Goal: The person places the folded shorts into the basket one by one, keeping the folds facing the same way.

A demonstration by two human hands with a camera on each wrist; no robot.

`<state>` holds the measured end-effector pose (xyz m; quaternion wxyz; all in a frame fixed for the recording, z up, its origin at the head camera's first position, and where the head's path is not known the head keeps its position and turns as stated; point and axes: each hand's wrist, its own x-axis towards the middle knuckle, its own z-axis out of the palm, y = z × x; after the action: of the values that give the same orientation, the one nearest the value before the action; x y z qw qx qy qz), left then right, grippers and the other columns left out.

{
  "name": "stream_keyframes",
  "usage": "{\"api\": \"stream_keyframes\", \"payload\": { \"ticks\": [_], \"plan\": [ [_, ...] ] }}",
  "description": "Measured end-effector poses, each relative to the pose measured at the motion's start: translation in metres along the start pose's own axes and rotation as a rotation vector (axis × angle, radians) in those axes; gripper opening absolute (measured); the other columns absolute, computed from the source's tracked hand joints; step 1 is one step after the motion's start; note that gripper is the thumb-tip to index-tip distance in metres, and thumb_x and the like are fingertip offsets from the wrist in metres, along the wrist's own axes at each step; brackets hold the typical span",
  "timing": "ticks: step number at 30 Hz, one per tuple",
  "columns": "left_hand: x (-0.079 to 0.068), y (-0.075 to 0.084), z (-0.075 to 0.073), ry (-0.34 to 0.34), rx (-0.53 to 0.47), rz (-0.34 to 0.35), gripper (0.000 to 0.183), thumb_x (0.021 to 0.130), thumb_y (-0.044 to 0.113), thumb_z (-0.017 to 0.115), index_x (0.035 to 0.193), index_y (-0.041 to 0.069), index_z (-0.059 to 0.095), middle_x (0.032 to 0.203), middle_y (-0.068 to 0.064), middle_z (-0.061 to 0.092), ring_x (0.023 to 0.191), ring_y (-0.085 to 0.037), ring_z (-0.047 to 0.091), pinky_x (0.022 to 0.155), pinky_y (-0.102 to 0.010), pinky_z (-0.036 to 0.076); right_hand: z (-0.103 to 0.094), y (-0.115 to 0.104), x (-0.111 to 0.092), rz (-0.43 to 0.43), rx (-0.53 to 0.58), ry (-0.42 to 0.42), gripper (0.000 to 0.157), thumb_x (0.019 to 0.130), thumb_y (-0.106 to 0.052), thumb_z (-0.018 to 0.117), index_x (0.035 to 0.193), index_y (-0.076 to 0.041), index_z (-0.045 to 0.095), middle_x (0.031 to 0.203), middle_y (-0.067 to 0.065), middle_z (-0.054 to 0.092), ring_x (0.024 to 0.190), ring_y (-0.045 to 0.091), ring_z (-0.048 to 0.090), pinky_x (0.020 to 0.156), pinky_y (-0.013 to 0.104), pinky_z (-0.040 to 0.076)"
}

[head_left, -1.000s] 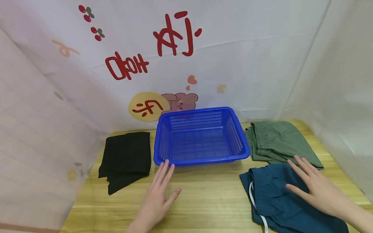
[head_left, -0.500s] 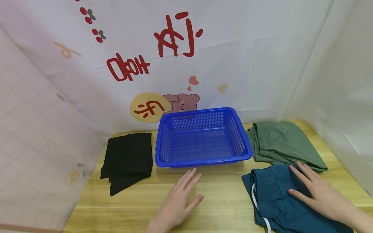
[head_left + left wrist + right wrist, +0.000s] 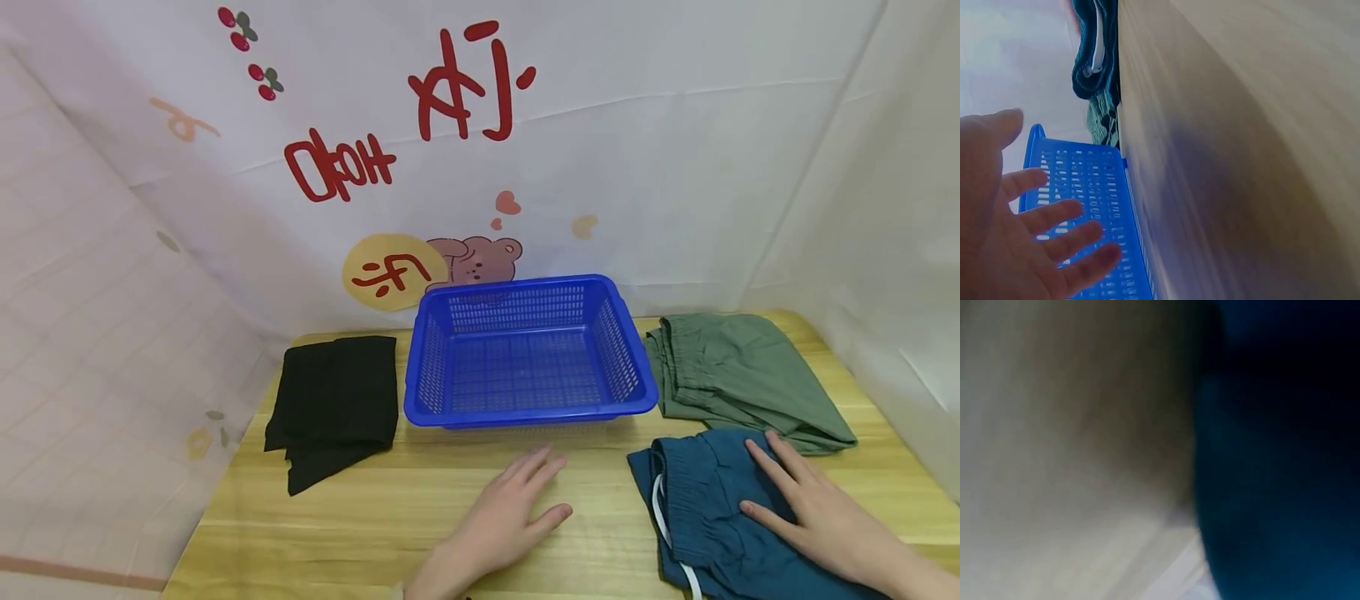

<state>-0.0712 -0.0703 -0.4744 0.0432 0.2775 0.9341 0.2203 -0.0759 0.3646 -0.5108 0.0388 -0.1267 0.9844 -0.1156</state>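
Background: white cloth hanging (image 3: 675, 183) with red characters and 1 printed bear (image 3: 486, 262). Surface: wood-grain table (image 3: 337, 533).

1 basket (image 3: 525, 414), blue plastic, at the far middle of the table; long axis left to right.

1 black cloth (image 3: 341, 400), folded, left of the basket.

1 green garment (image 3: 750, 367), folded, just right of the basket; elastic waistband to the left.

1 blue garment (image 3: 712, 508), folded, at the near right, meeting the green garment's near edge. Waistband points left; long axis runs from the waistband rightward and nearer, its near end cut off by the view. White drawstring (image 3: 691, 581) along the left side.

1 right hand (image 3: 821, 521), laid over the blue garment, fingers extended and spread, thumb apart; right wrist view blurred, pressure cannot be told.

1 left hand (image 3: 498, 521), over the table near the basket, fingers loosely extended, thumb apart.
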Motion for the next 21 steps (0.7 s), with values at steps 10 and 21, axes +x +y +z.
{"api": "stream_keyframes", "payload": {
  "ticks": [10, 21],
  "plan": [
    [0.021, 0.02, 0.015, -0.047, -0.044, -0.011, 0.062, 0.109, 0.054, 0.047, 0.163, 0.024, 0.04, 0.165, -0.005, 0.048, 0.151, -0.027, 0.051, 0.116, -0.048, 0.052, 0.009, -0.006, -0.004, 0.043, 0.012, -0.024, 0.102, 0.097, -0.057, 0.068, 0.167, 0.0, 0.02, 0.164, 0.043, 0.022, 0.142, 0.067, 0.033, 0.102, 0.08, 0.039],
    [0.036, 0.04, 0.023, -0.07, -0.169, -0.12, 0.061, 0.107, 0.051, 0.053, 0.161, 0.024, 0.043, 0.163, 0.0, 0.052, 0.15, -0.023, 0.051, 0.119, -0.044, 0.049, -0.003, -0.028, 0.01, 0.046, 0.045, -0.046, 0.098, 0.097, -0.056, 0.069, 0.163, 0.005, 0.029, 0.162, 0.044, 0.026, 0.138, 0.067, 0.038, 0.103, 0.079, 0.041]
  ]
}}
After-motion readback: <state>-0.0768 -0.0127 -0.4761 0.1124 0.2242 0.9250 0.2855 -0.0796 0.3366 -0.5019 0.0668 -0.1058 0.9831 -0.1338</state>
